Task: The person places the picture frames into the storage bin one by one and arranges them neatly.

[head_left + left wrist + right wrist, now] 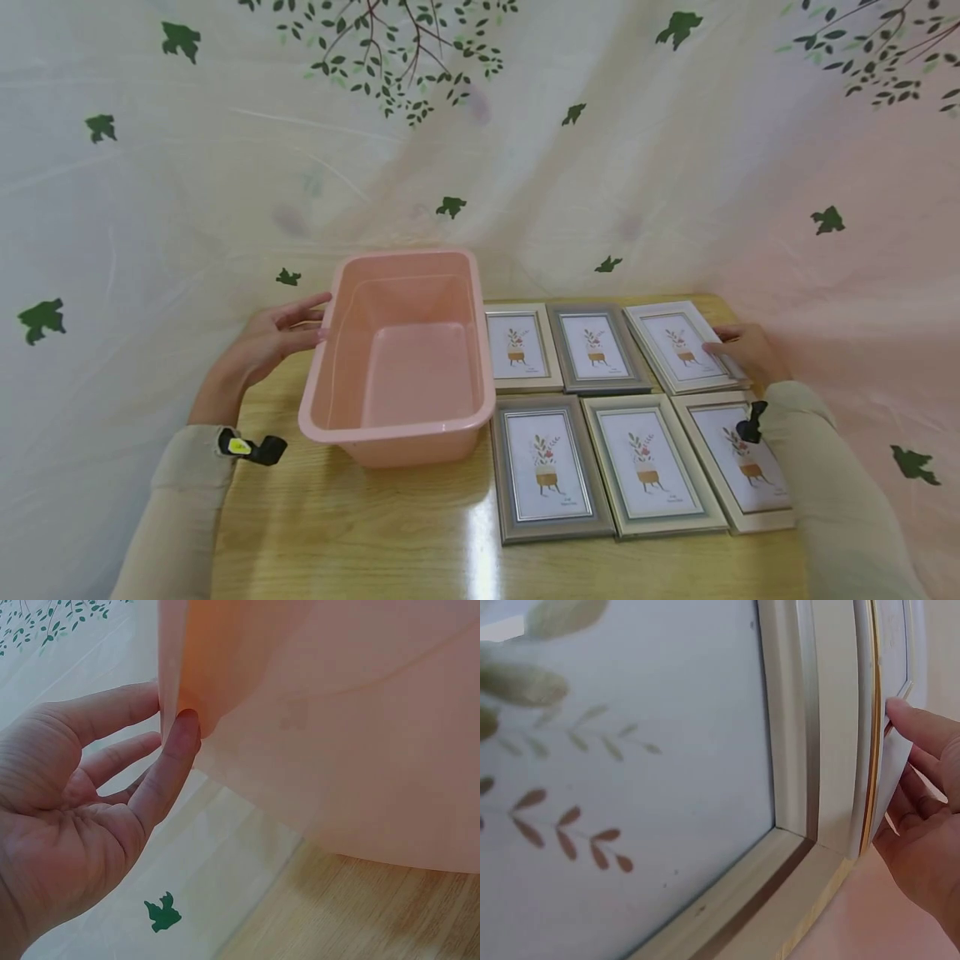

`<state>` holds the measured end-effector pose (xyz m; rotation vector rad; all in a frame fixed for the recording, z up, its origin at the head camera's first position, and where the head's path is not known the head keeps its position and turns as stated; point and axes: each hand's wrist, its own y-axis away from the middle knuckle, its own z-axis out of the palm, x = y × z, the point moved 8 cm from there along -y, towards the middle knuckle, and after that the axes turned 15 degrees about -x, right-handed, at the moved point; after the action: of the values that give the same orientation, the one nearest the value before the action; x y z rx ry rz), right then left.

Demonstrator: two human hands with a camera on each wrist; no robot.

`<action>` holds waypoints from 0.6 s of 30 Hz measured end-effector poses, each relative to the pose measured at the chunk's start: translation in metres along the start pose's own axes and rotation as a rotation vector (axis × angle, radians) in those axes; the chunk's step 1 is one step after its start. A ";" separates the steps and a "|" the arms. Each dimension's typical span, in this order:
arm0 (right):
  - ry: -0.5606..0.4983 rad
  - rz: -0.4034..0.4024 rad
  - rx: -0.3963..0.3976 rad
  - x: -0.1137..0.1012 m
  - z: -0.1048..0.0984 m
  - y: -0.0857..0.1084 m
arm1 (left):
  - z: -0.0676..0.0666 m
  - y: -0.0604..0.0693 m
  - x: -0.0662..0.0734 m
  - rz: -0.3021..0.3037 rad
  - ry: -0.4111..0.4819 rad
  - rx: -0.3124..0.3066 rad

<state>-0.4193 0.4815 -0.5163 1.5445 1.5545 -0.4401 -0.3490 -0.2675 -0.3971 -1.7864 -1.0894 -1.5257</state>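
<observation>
At the left of the table, my left hand (266, 342) holds the rim of a pink plastic basin (397, 432). In the left wrist view, the thumb (176, 757) lies against the underside of the basin's lip, while the other fingers meet its outer edge. My right hand (753, 354) pinches the right edge of a white picture frame (641, 329) in the back row. In the right wrist view, the thumb (922, 727) presses on the frame's face, with the fingers under its side. The frame bears a print of a potted plant.
Several more picture frames lie flat in two rows right of the basin, among them a grey one (600, 346) at the back and a brown-grey one (547, 475) in front. The wooden table (360, 533) meets a hanging leaf-patterned cloth (525, 192) behind.
</observation>
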 end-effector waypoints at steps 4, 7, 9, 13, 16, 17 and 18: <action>0.057 -0.020 0.019 -0.004 -0.001 -0.001 | 0.001 0.000 0.000 -0.001 -0.003 0.003; 0.098 -0.032 0.026 -0.007 -0.002 0.000 | 0.002 0.000 0.000 -0.002 -0.012 0.001; 0.104 -0.024 0.029 -0.008 -0.003 0.001 | 0.002 0.000 0.000 -0.005 -0.016 0.000; 0.127 -0.017 0.037 -0.009 -0.006 0.001 | 0.002 0.000 0.000 0.000 -0.019 -0.005; 0.128 -0.012 0.039 -0.011 -0.011 0.000 | 0.003 0.001 0.001 0.006 -0.015 -0.007; 0.128 -0.007 0.037 -0.012 -0.013 0.000 | 0.003 0.001 0.001 0.009 -0.012 -0.008; 0.116 -0.004 0.027 -0.013 -0.014 0.000 | 0.003 0.001 0.001 0.011 -0.009 -0.008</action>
<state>-0.4264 0.4841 -0.4984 1.6122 1.6467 -0.3805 -0.3466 -0.2654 -0.3961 -1.8035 -1.0768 -1.5193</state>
